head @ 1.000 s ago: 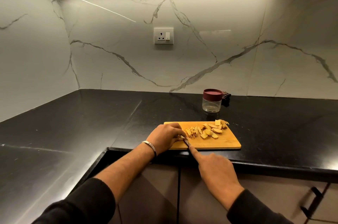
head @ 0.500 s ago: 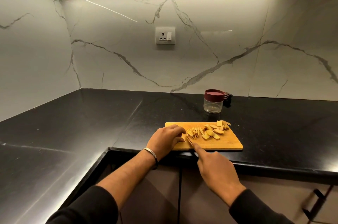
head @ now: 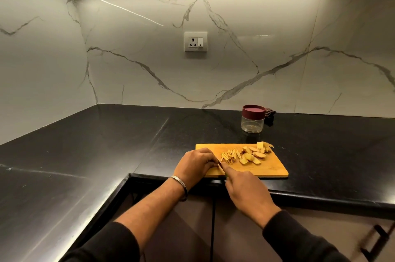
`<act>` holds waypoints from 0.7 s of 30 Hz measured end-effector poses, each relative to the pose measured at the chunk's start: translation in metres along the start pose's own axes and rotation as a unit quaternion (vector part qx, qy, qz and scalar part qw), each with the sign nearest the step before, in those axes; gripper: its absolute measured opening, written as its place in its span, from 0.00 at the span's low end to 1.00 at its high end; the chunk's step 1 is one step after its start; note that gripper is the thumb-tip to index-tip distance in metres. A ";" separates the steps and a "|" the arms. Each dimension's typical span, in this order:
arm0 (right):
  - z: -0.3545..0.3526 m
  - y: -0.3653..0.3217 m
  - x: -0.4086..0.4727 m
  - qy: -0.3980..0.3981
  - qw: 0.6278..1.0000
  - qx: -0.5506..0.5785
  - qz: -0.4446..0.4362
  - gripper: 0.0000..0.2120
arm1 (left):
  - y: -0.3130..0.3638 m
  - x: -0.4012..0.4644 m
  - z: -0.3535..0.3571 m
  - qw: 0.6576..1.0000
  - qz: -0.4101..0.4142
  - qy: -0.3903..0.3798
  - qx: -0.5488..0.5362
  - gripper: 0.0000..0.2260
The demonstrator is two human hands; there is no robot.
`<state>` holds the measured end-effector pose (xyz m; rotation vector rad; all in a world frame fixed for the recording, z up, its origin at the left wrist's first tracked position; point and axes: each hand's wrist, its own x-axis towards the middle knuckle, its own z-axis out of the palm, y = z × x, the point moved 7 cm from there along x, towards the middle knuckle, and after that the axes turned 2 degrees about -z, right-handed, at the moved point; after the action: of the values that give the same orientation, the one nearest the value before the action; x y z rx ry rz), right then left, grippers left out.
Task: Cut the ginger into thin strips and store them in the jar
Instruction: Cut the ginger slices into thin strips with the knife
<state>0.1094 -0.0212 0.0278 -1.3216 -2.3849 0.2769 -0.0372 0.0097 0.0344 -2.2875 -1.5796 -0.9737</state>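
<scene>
Broadly, the black counter (head: 106, 144) runs bare to the left corner. Near its front edge lies the wooden cutting board (head: 275, 167), carrying ginger slices (head: 253, 156) and thin ginger strips (head: 229, 154). Behind it, apart, stands the clear jar (head: 252, 121), lid on, seemingly empty. Left hand (head: 195, 164) fingers curl over a piece at the board's left; right hand (head: 245, 189) grips the knife (head: 220, 164).

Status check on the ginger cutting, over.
Left hand holds a ginger piece on the cutting board; right hand grips the knife. Strips and slices piled on board. Jar lidded, empty.
</scene>
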 end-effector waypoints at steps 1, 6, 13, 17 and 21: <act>0.000 -0.001 0.001 -0.002 1.000 0.001 -0.003 0.25 | 0.000 0.000 -0.001 1.000 0.000 0.001 0.001 0.06; 0.000 -0.003 0.008 -0.019 0.999 -0.028 -0.001 0.24 | 0.001 0.000 0.000 1.000 -0.002 0.000 0.001 0.06; 0.004 -0.010 0.010 -0.028 0.997 -0.065 -0.004 0.25 | -0.001 0.000 0.000 1.000 -0.004 0.001 0.007 0.05; 0.007 -0.008 0.009 -0.034 0.998 -0.048 0.006 0.26 | -0.002 0.000 0.000 1.000 -0.011 0.007 0.003 0.04; 0.008 -0.003 -0.004 -0.030 0.999 -0.034 0.006 0.27 | -0.003 0.001 0.001 1.000 -0.019 0.007 -0.004 0.05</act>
<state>0.1055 -0.0258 0.0212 -1.3765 -2.4575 0.2447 -0.0397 0.0117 0.0337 -2.2582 -1.6232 -1.0048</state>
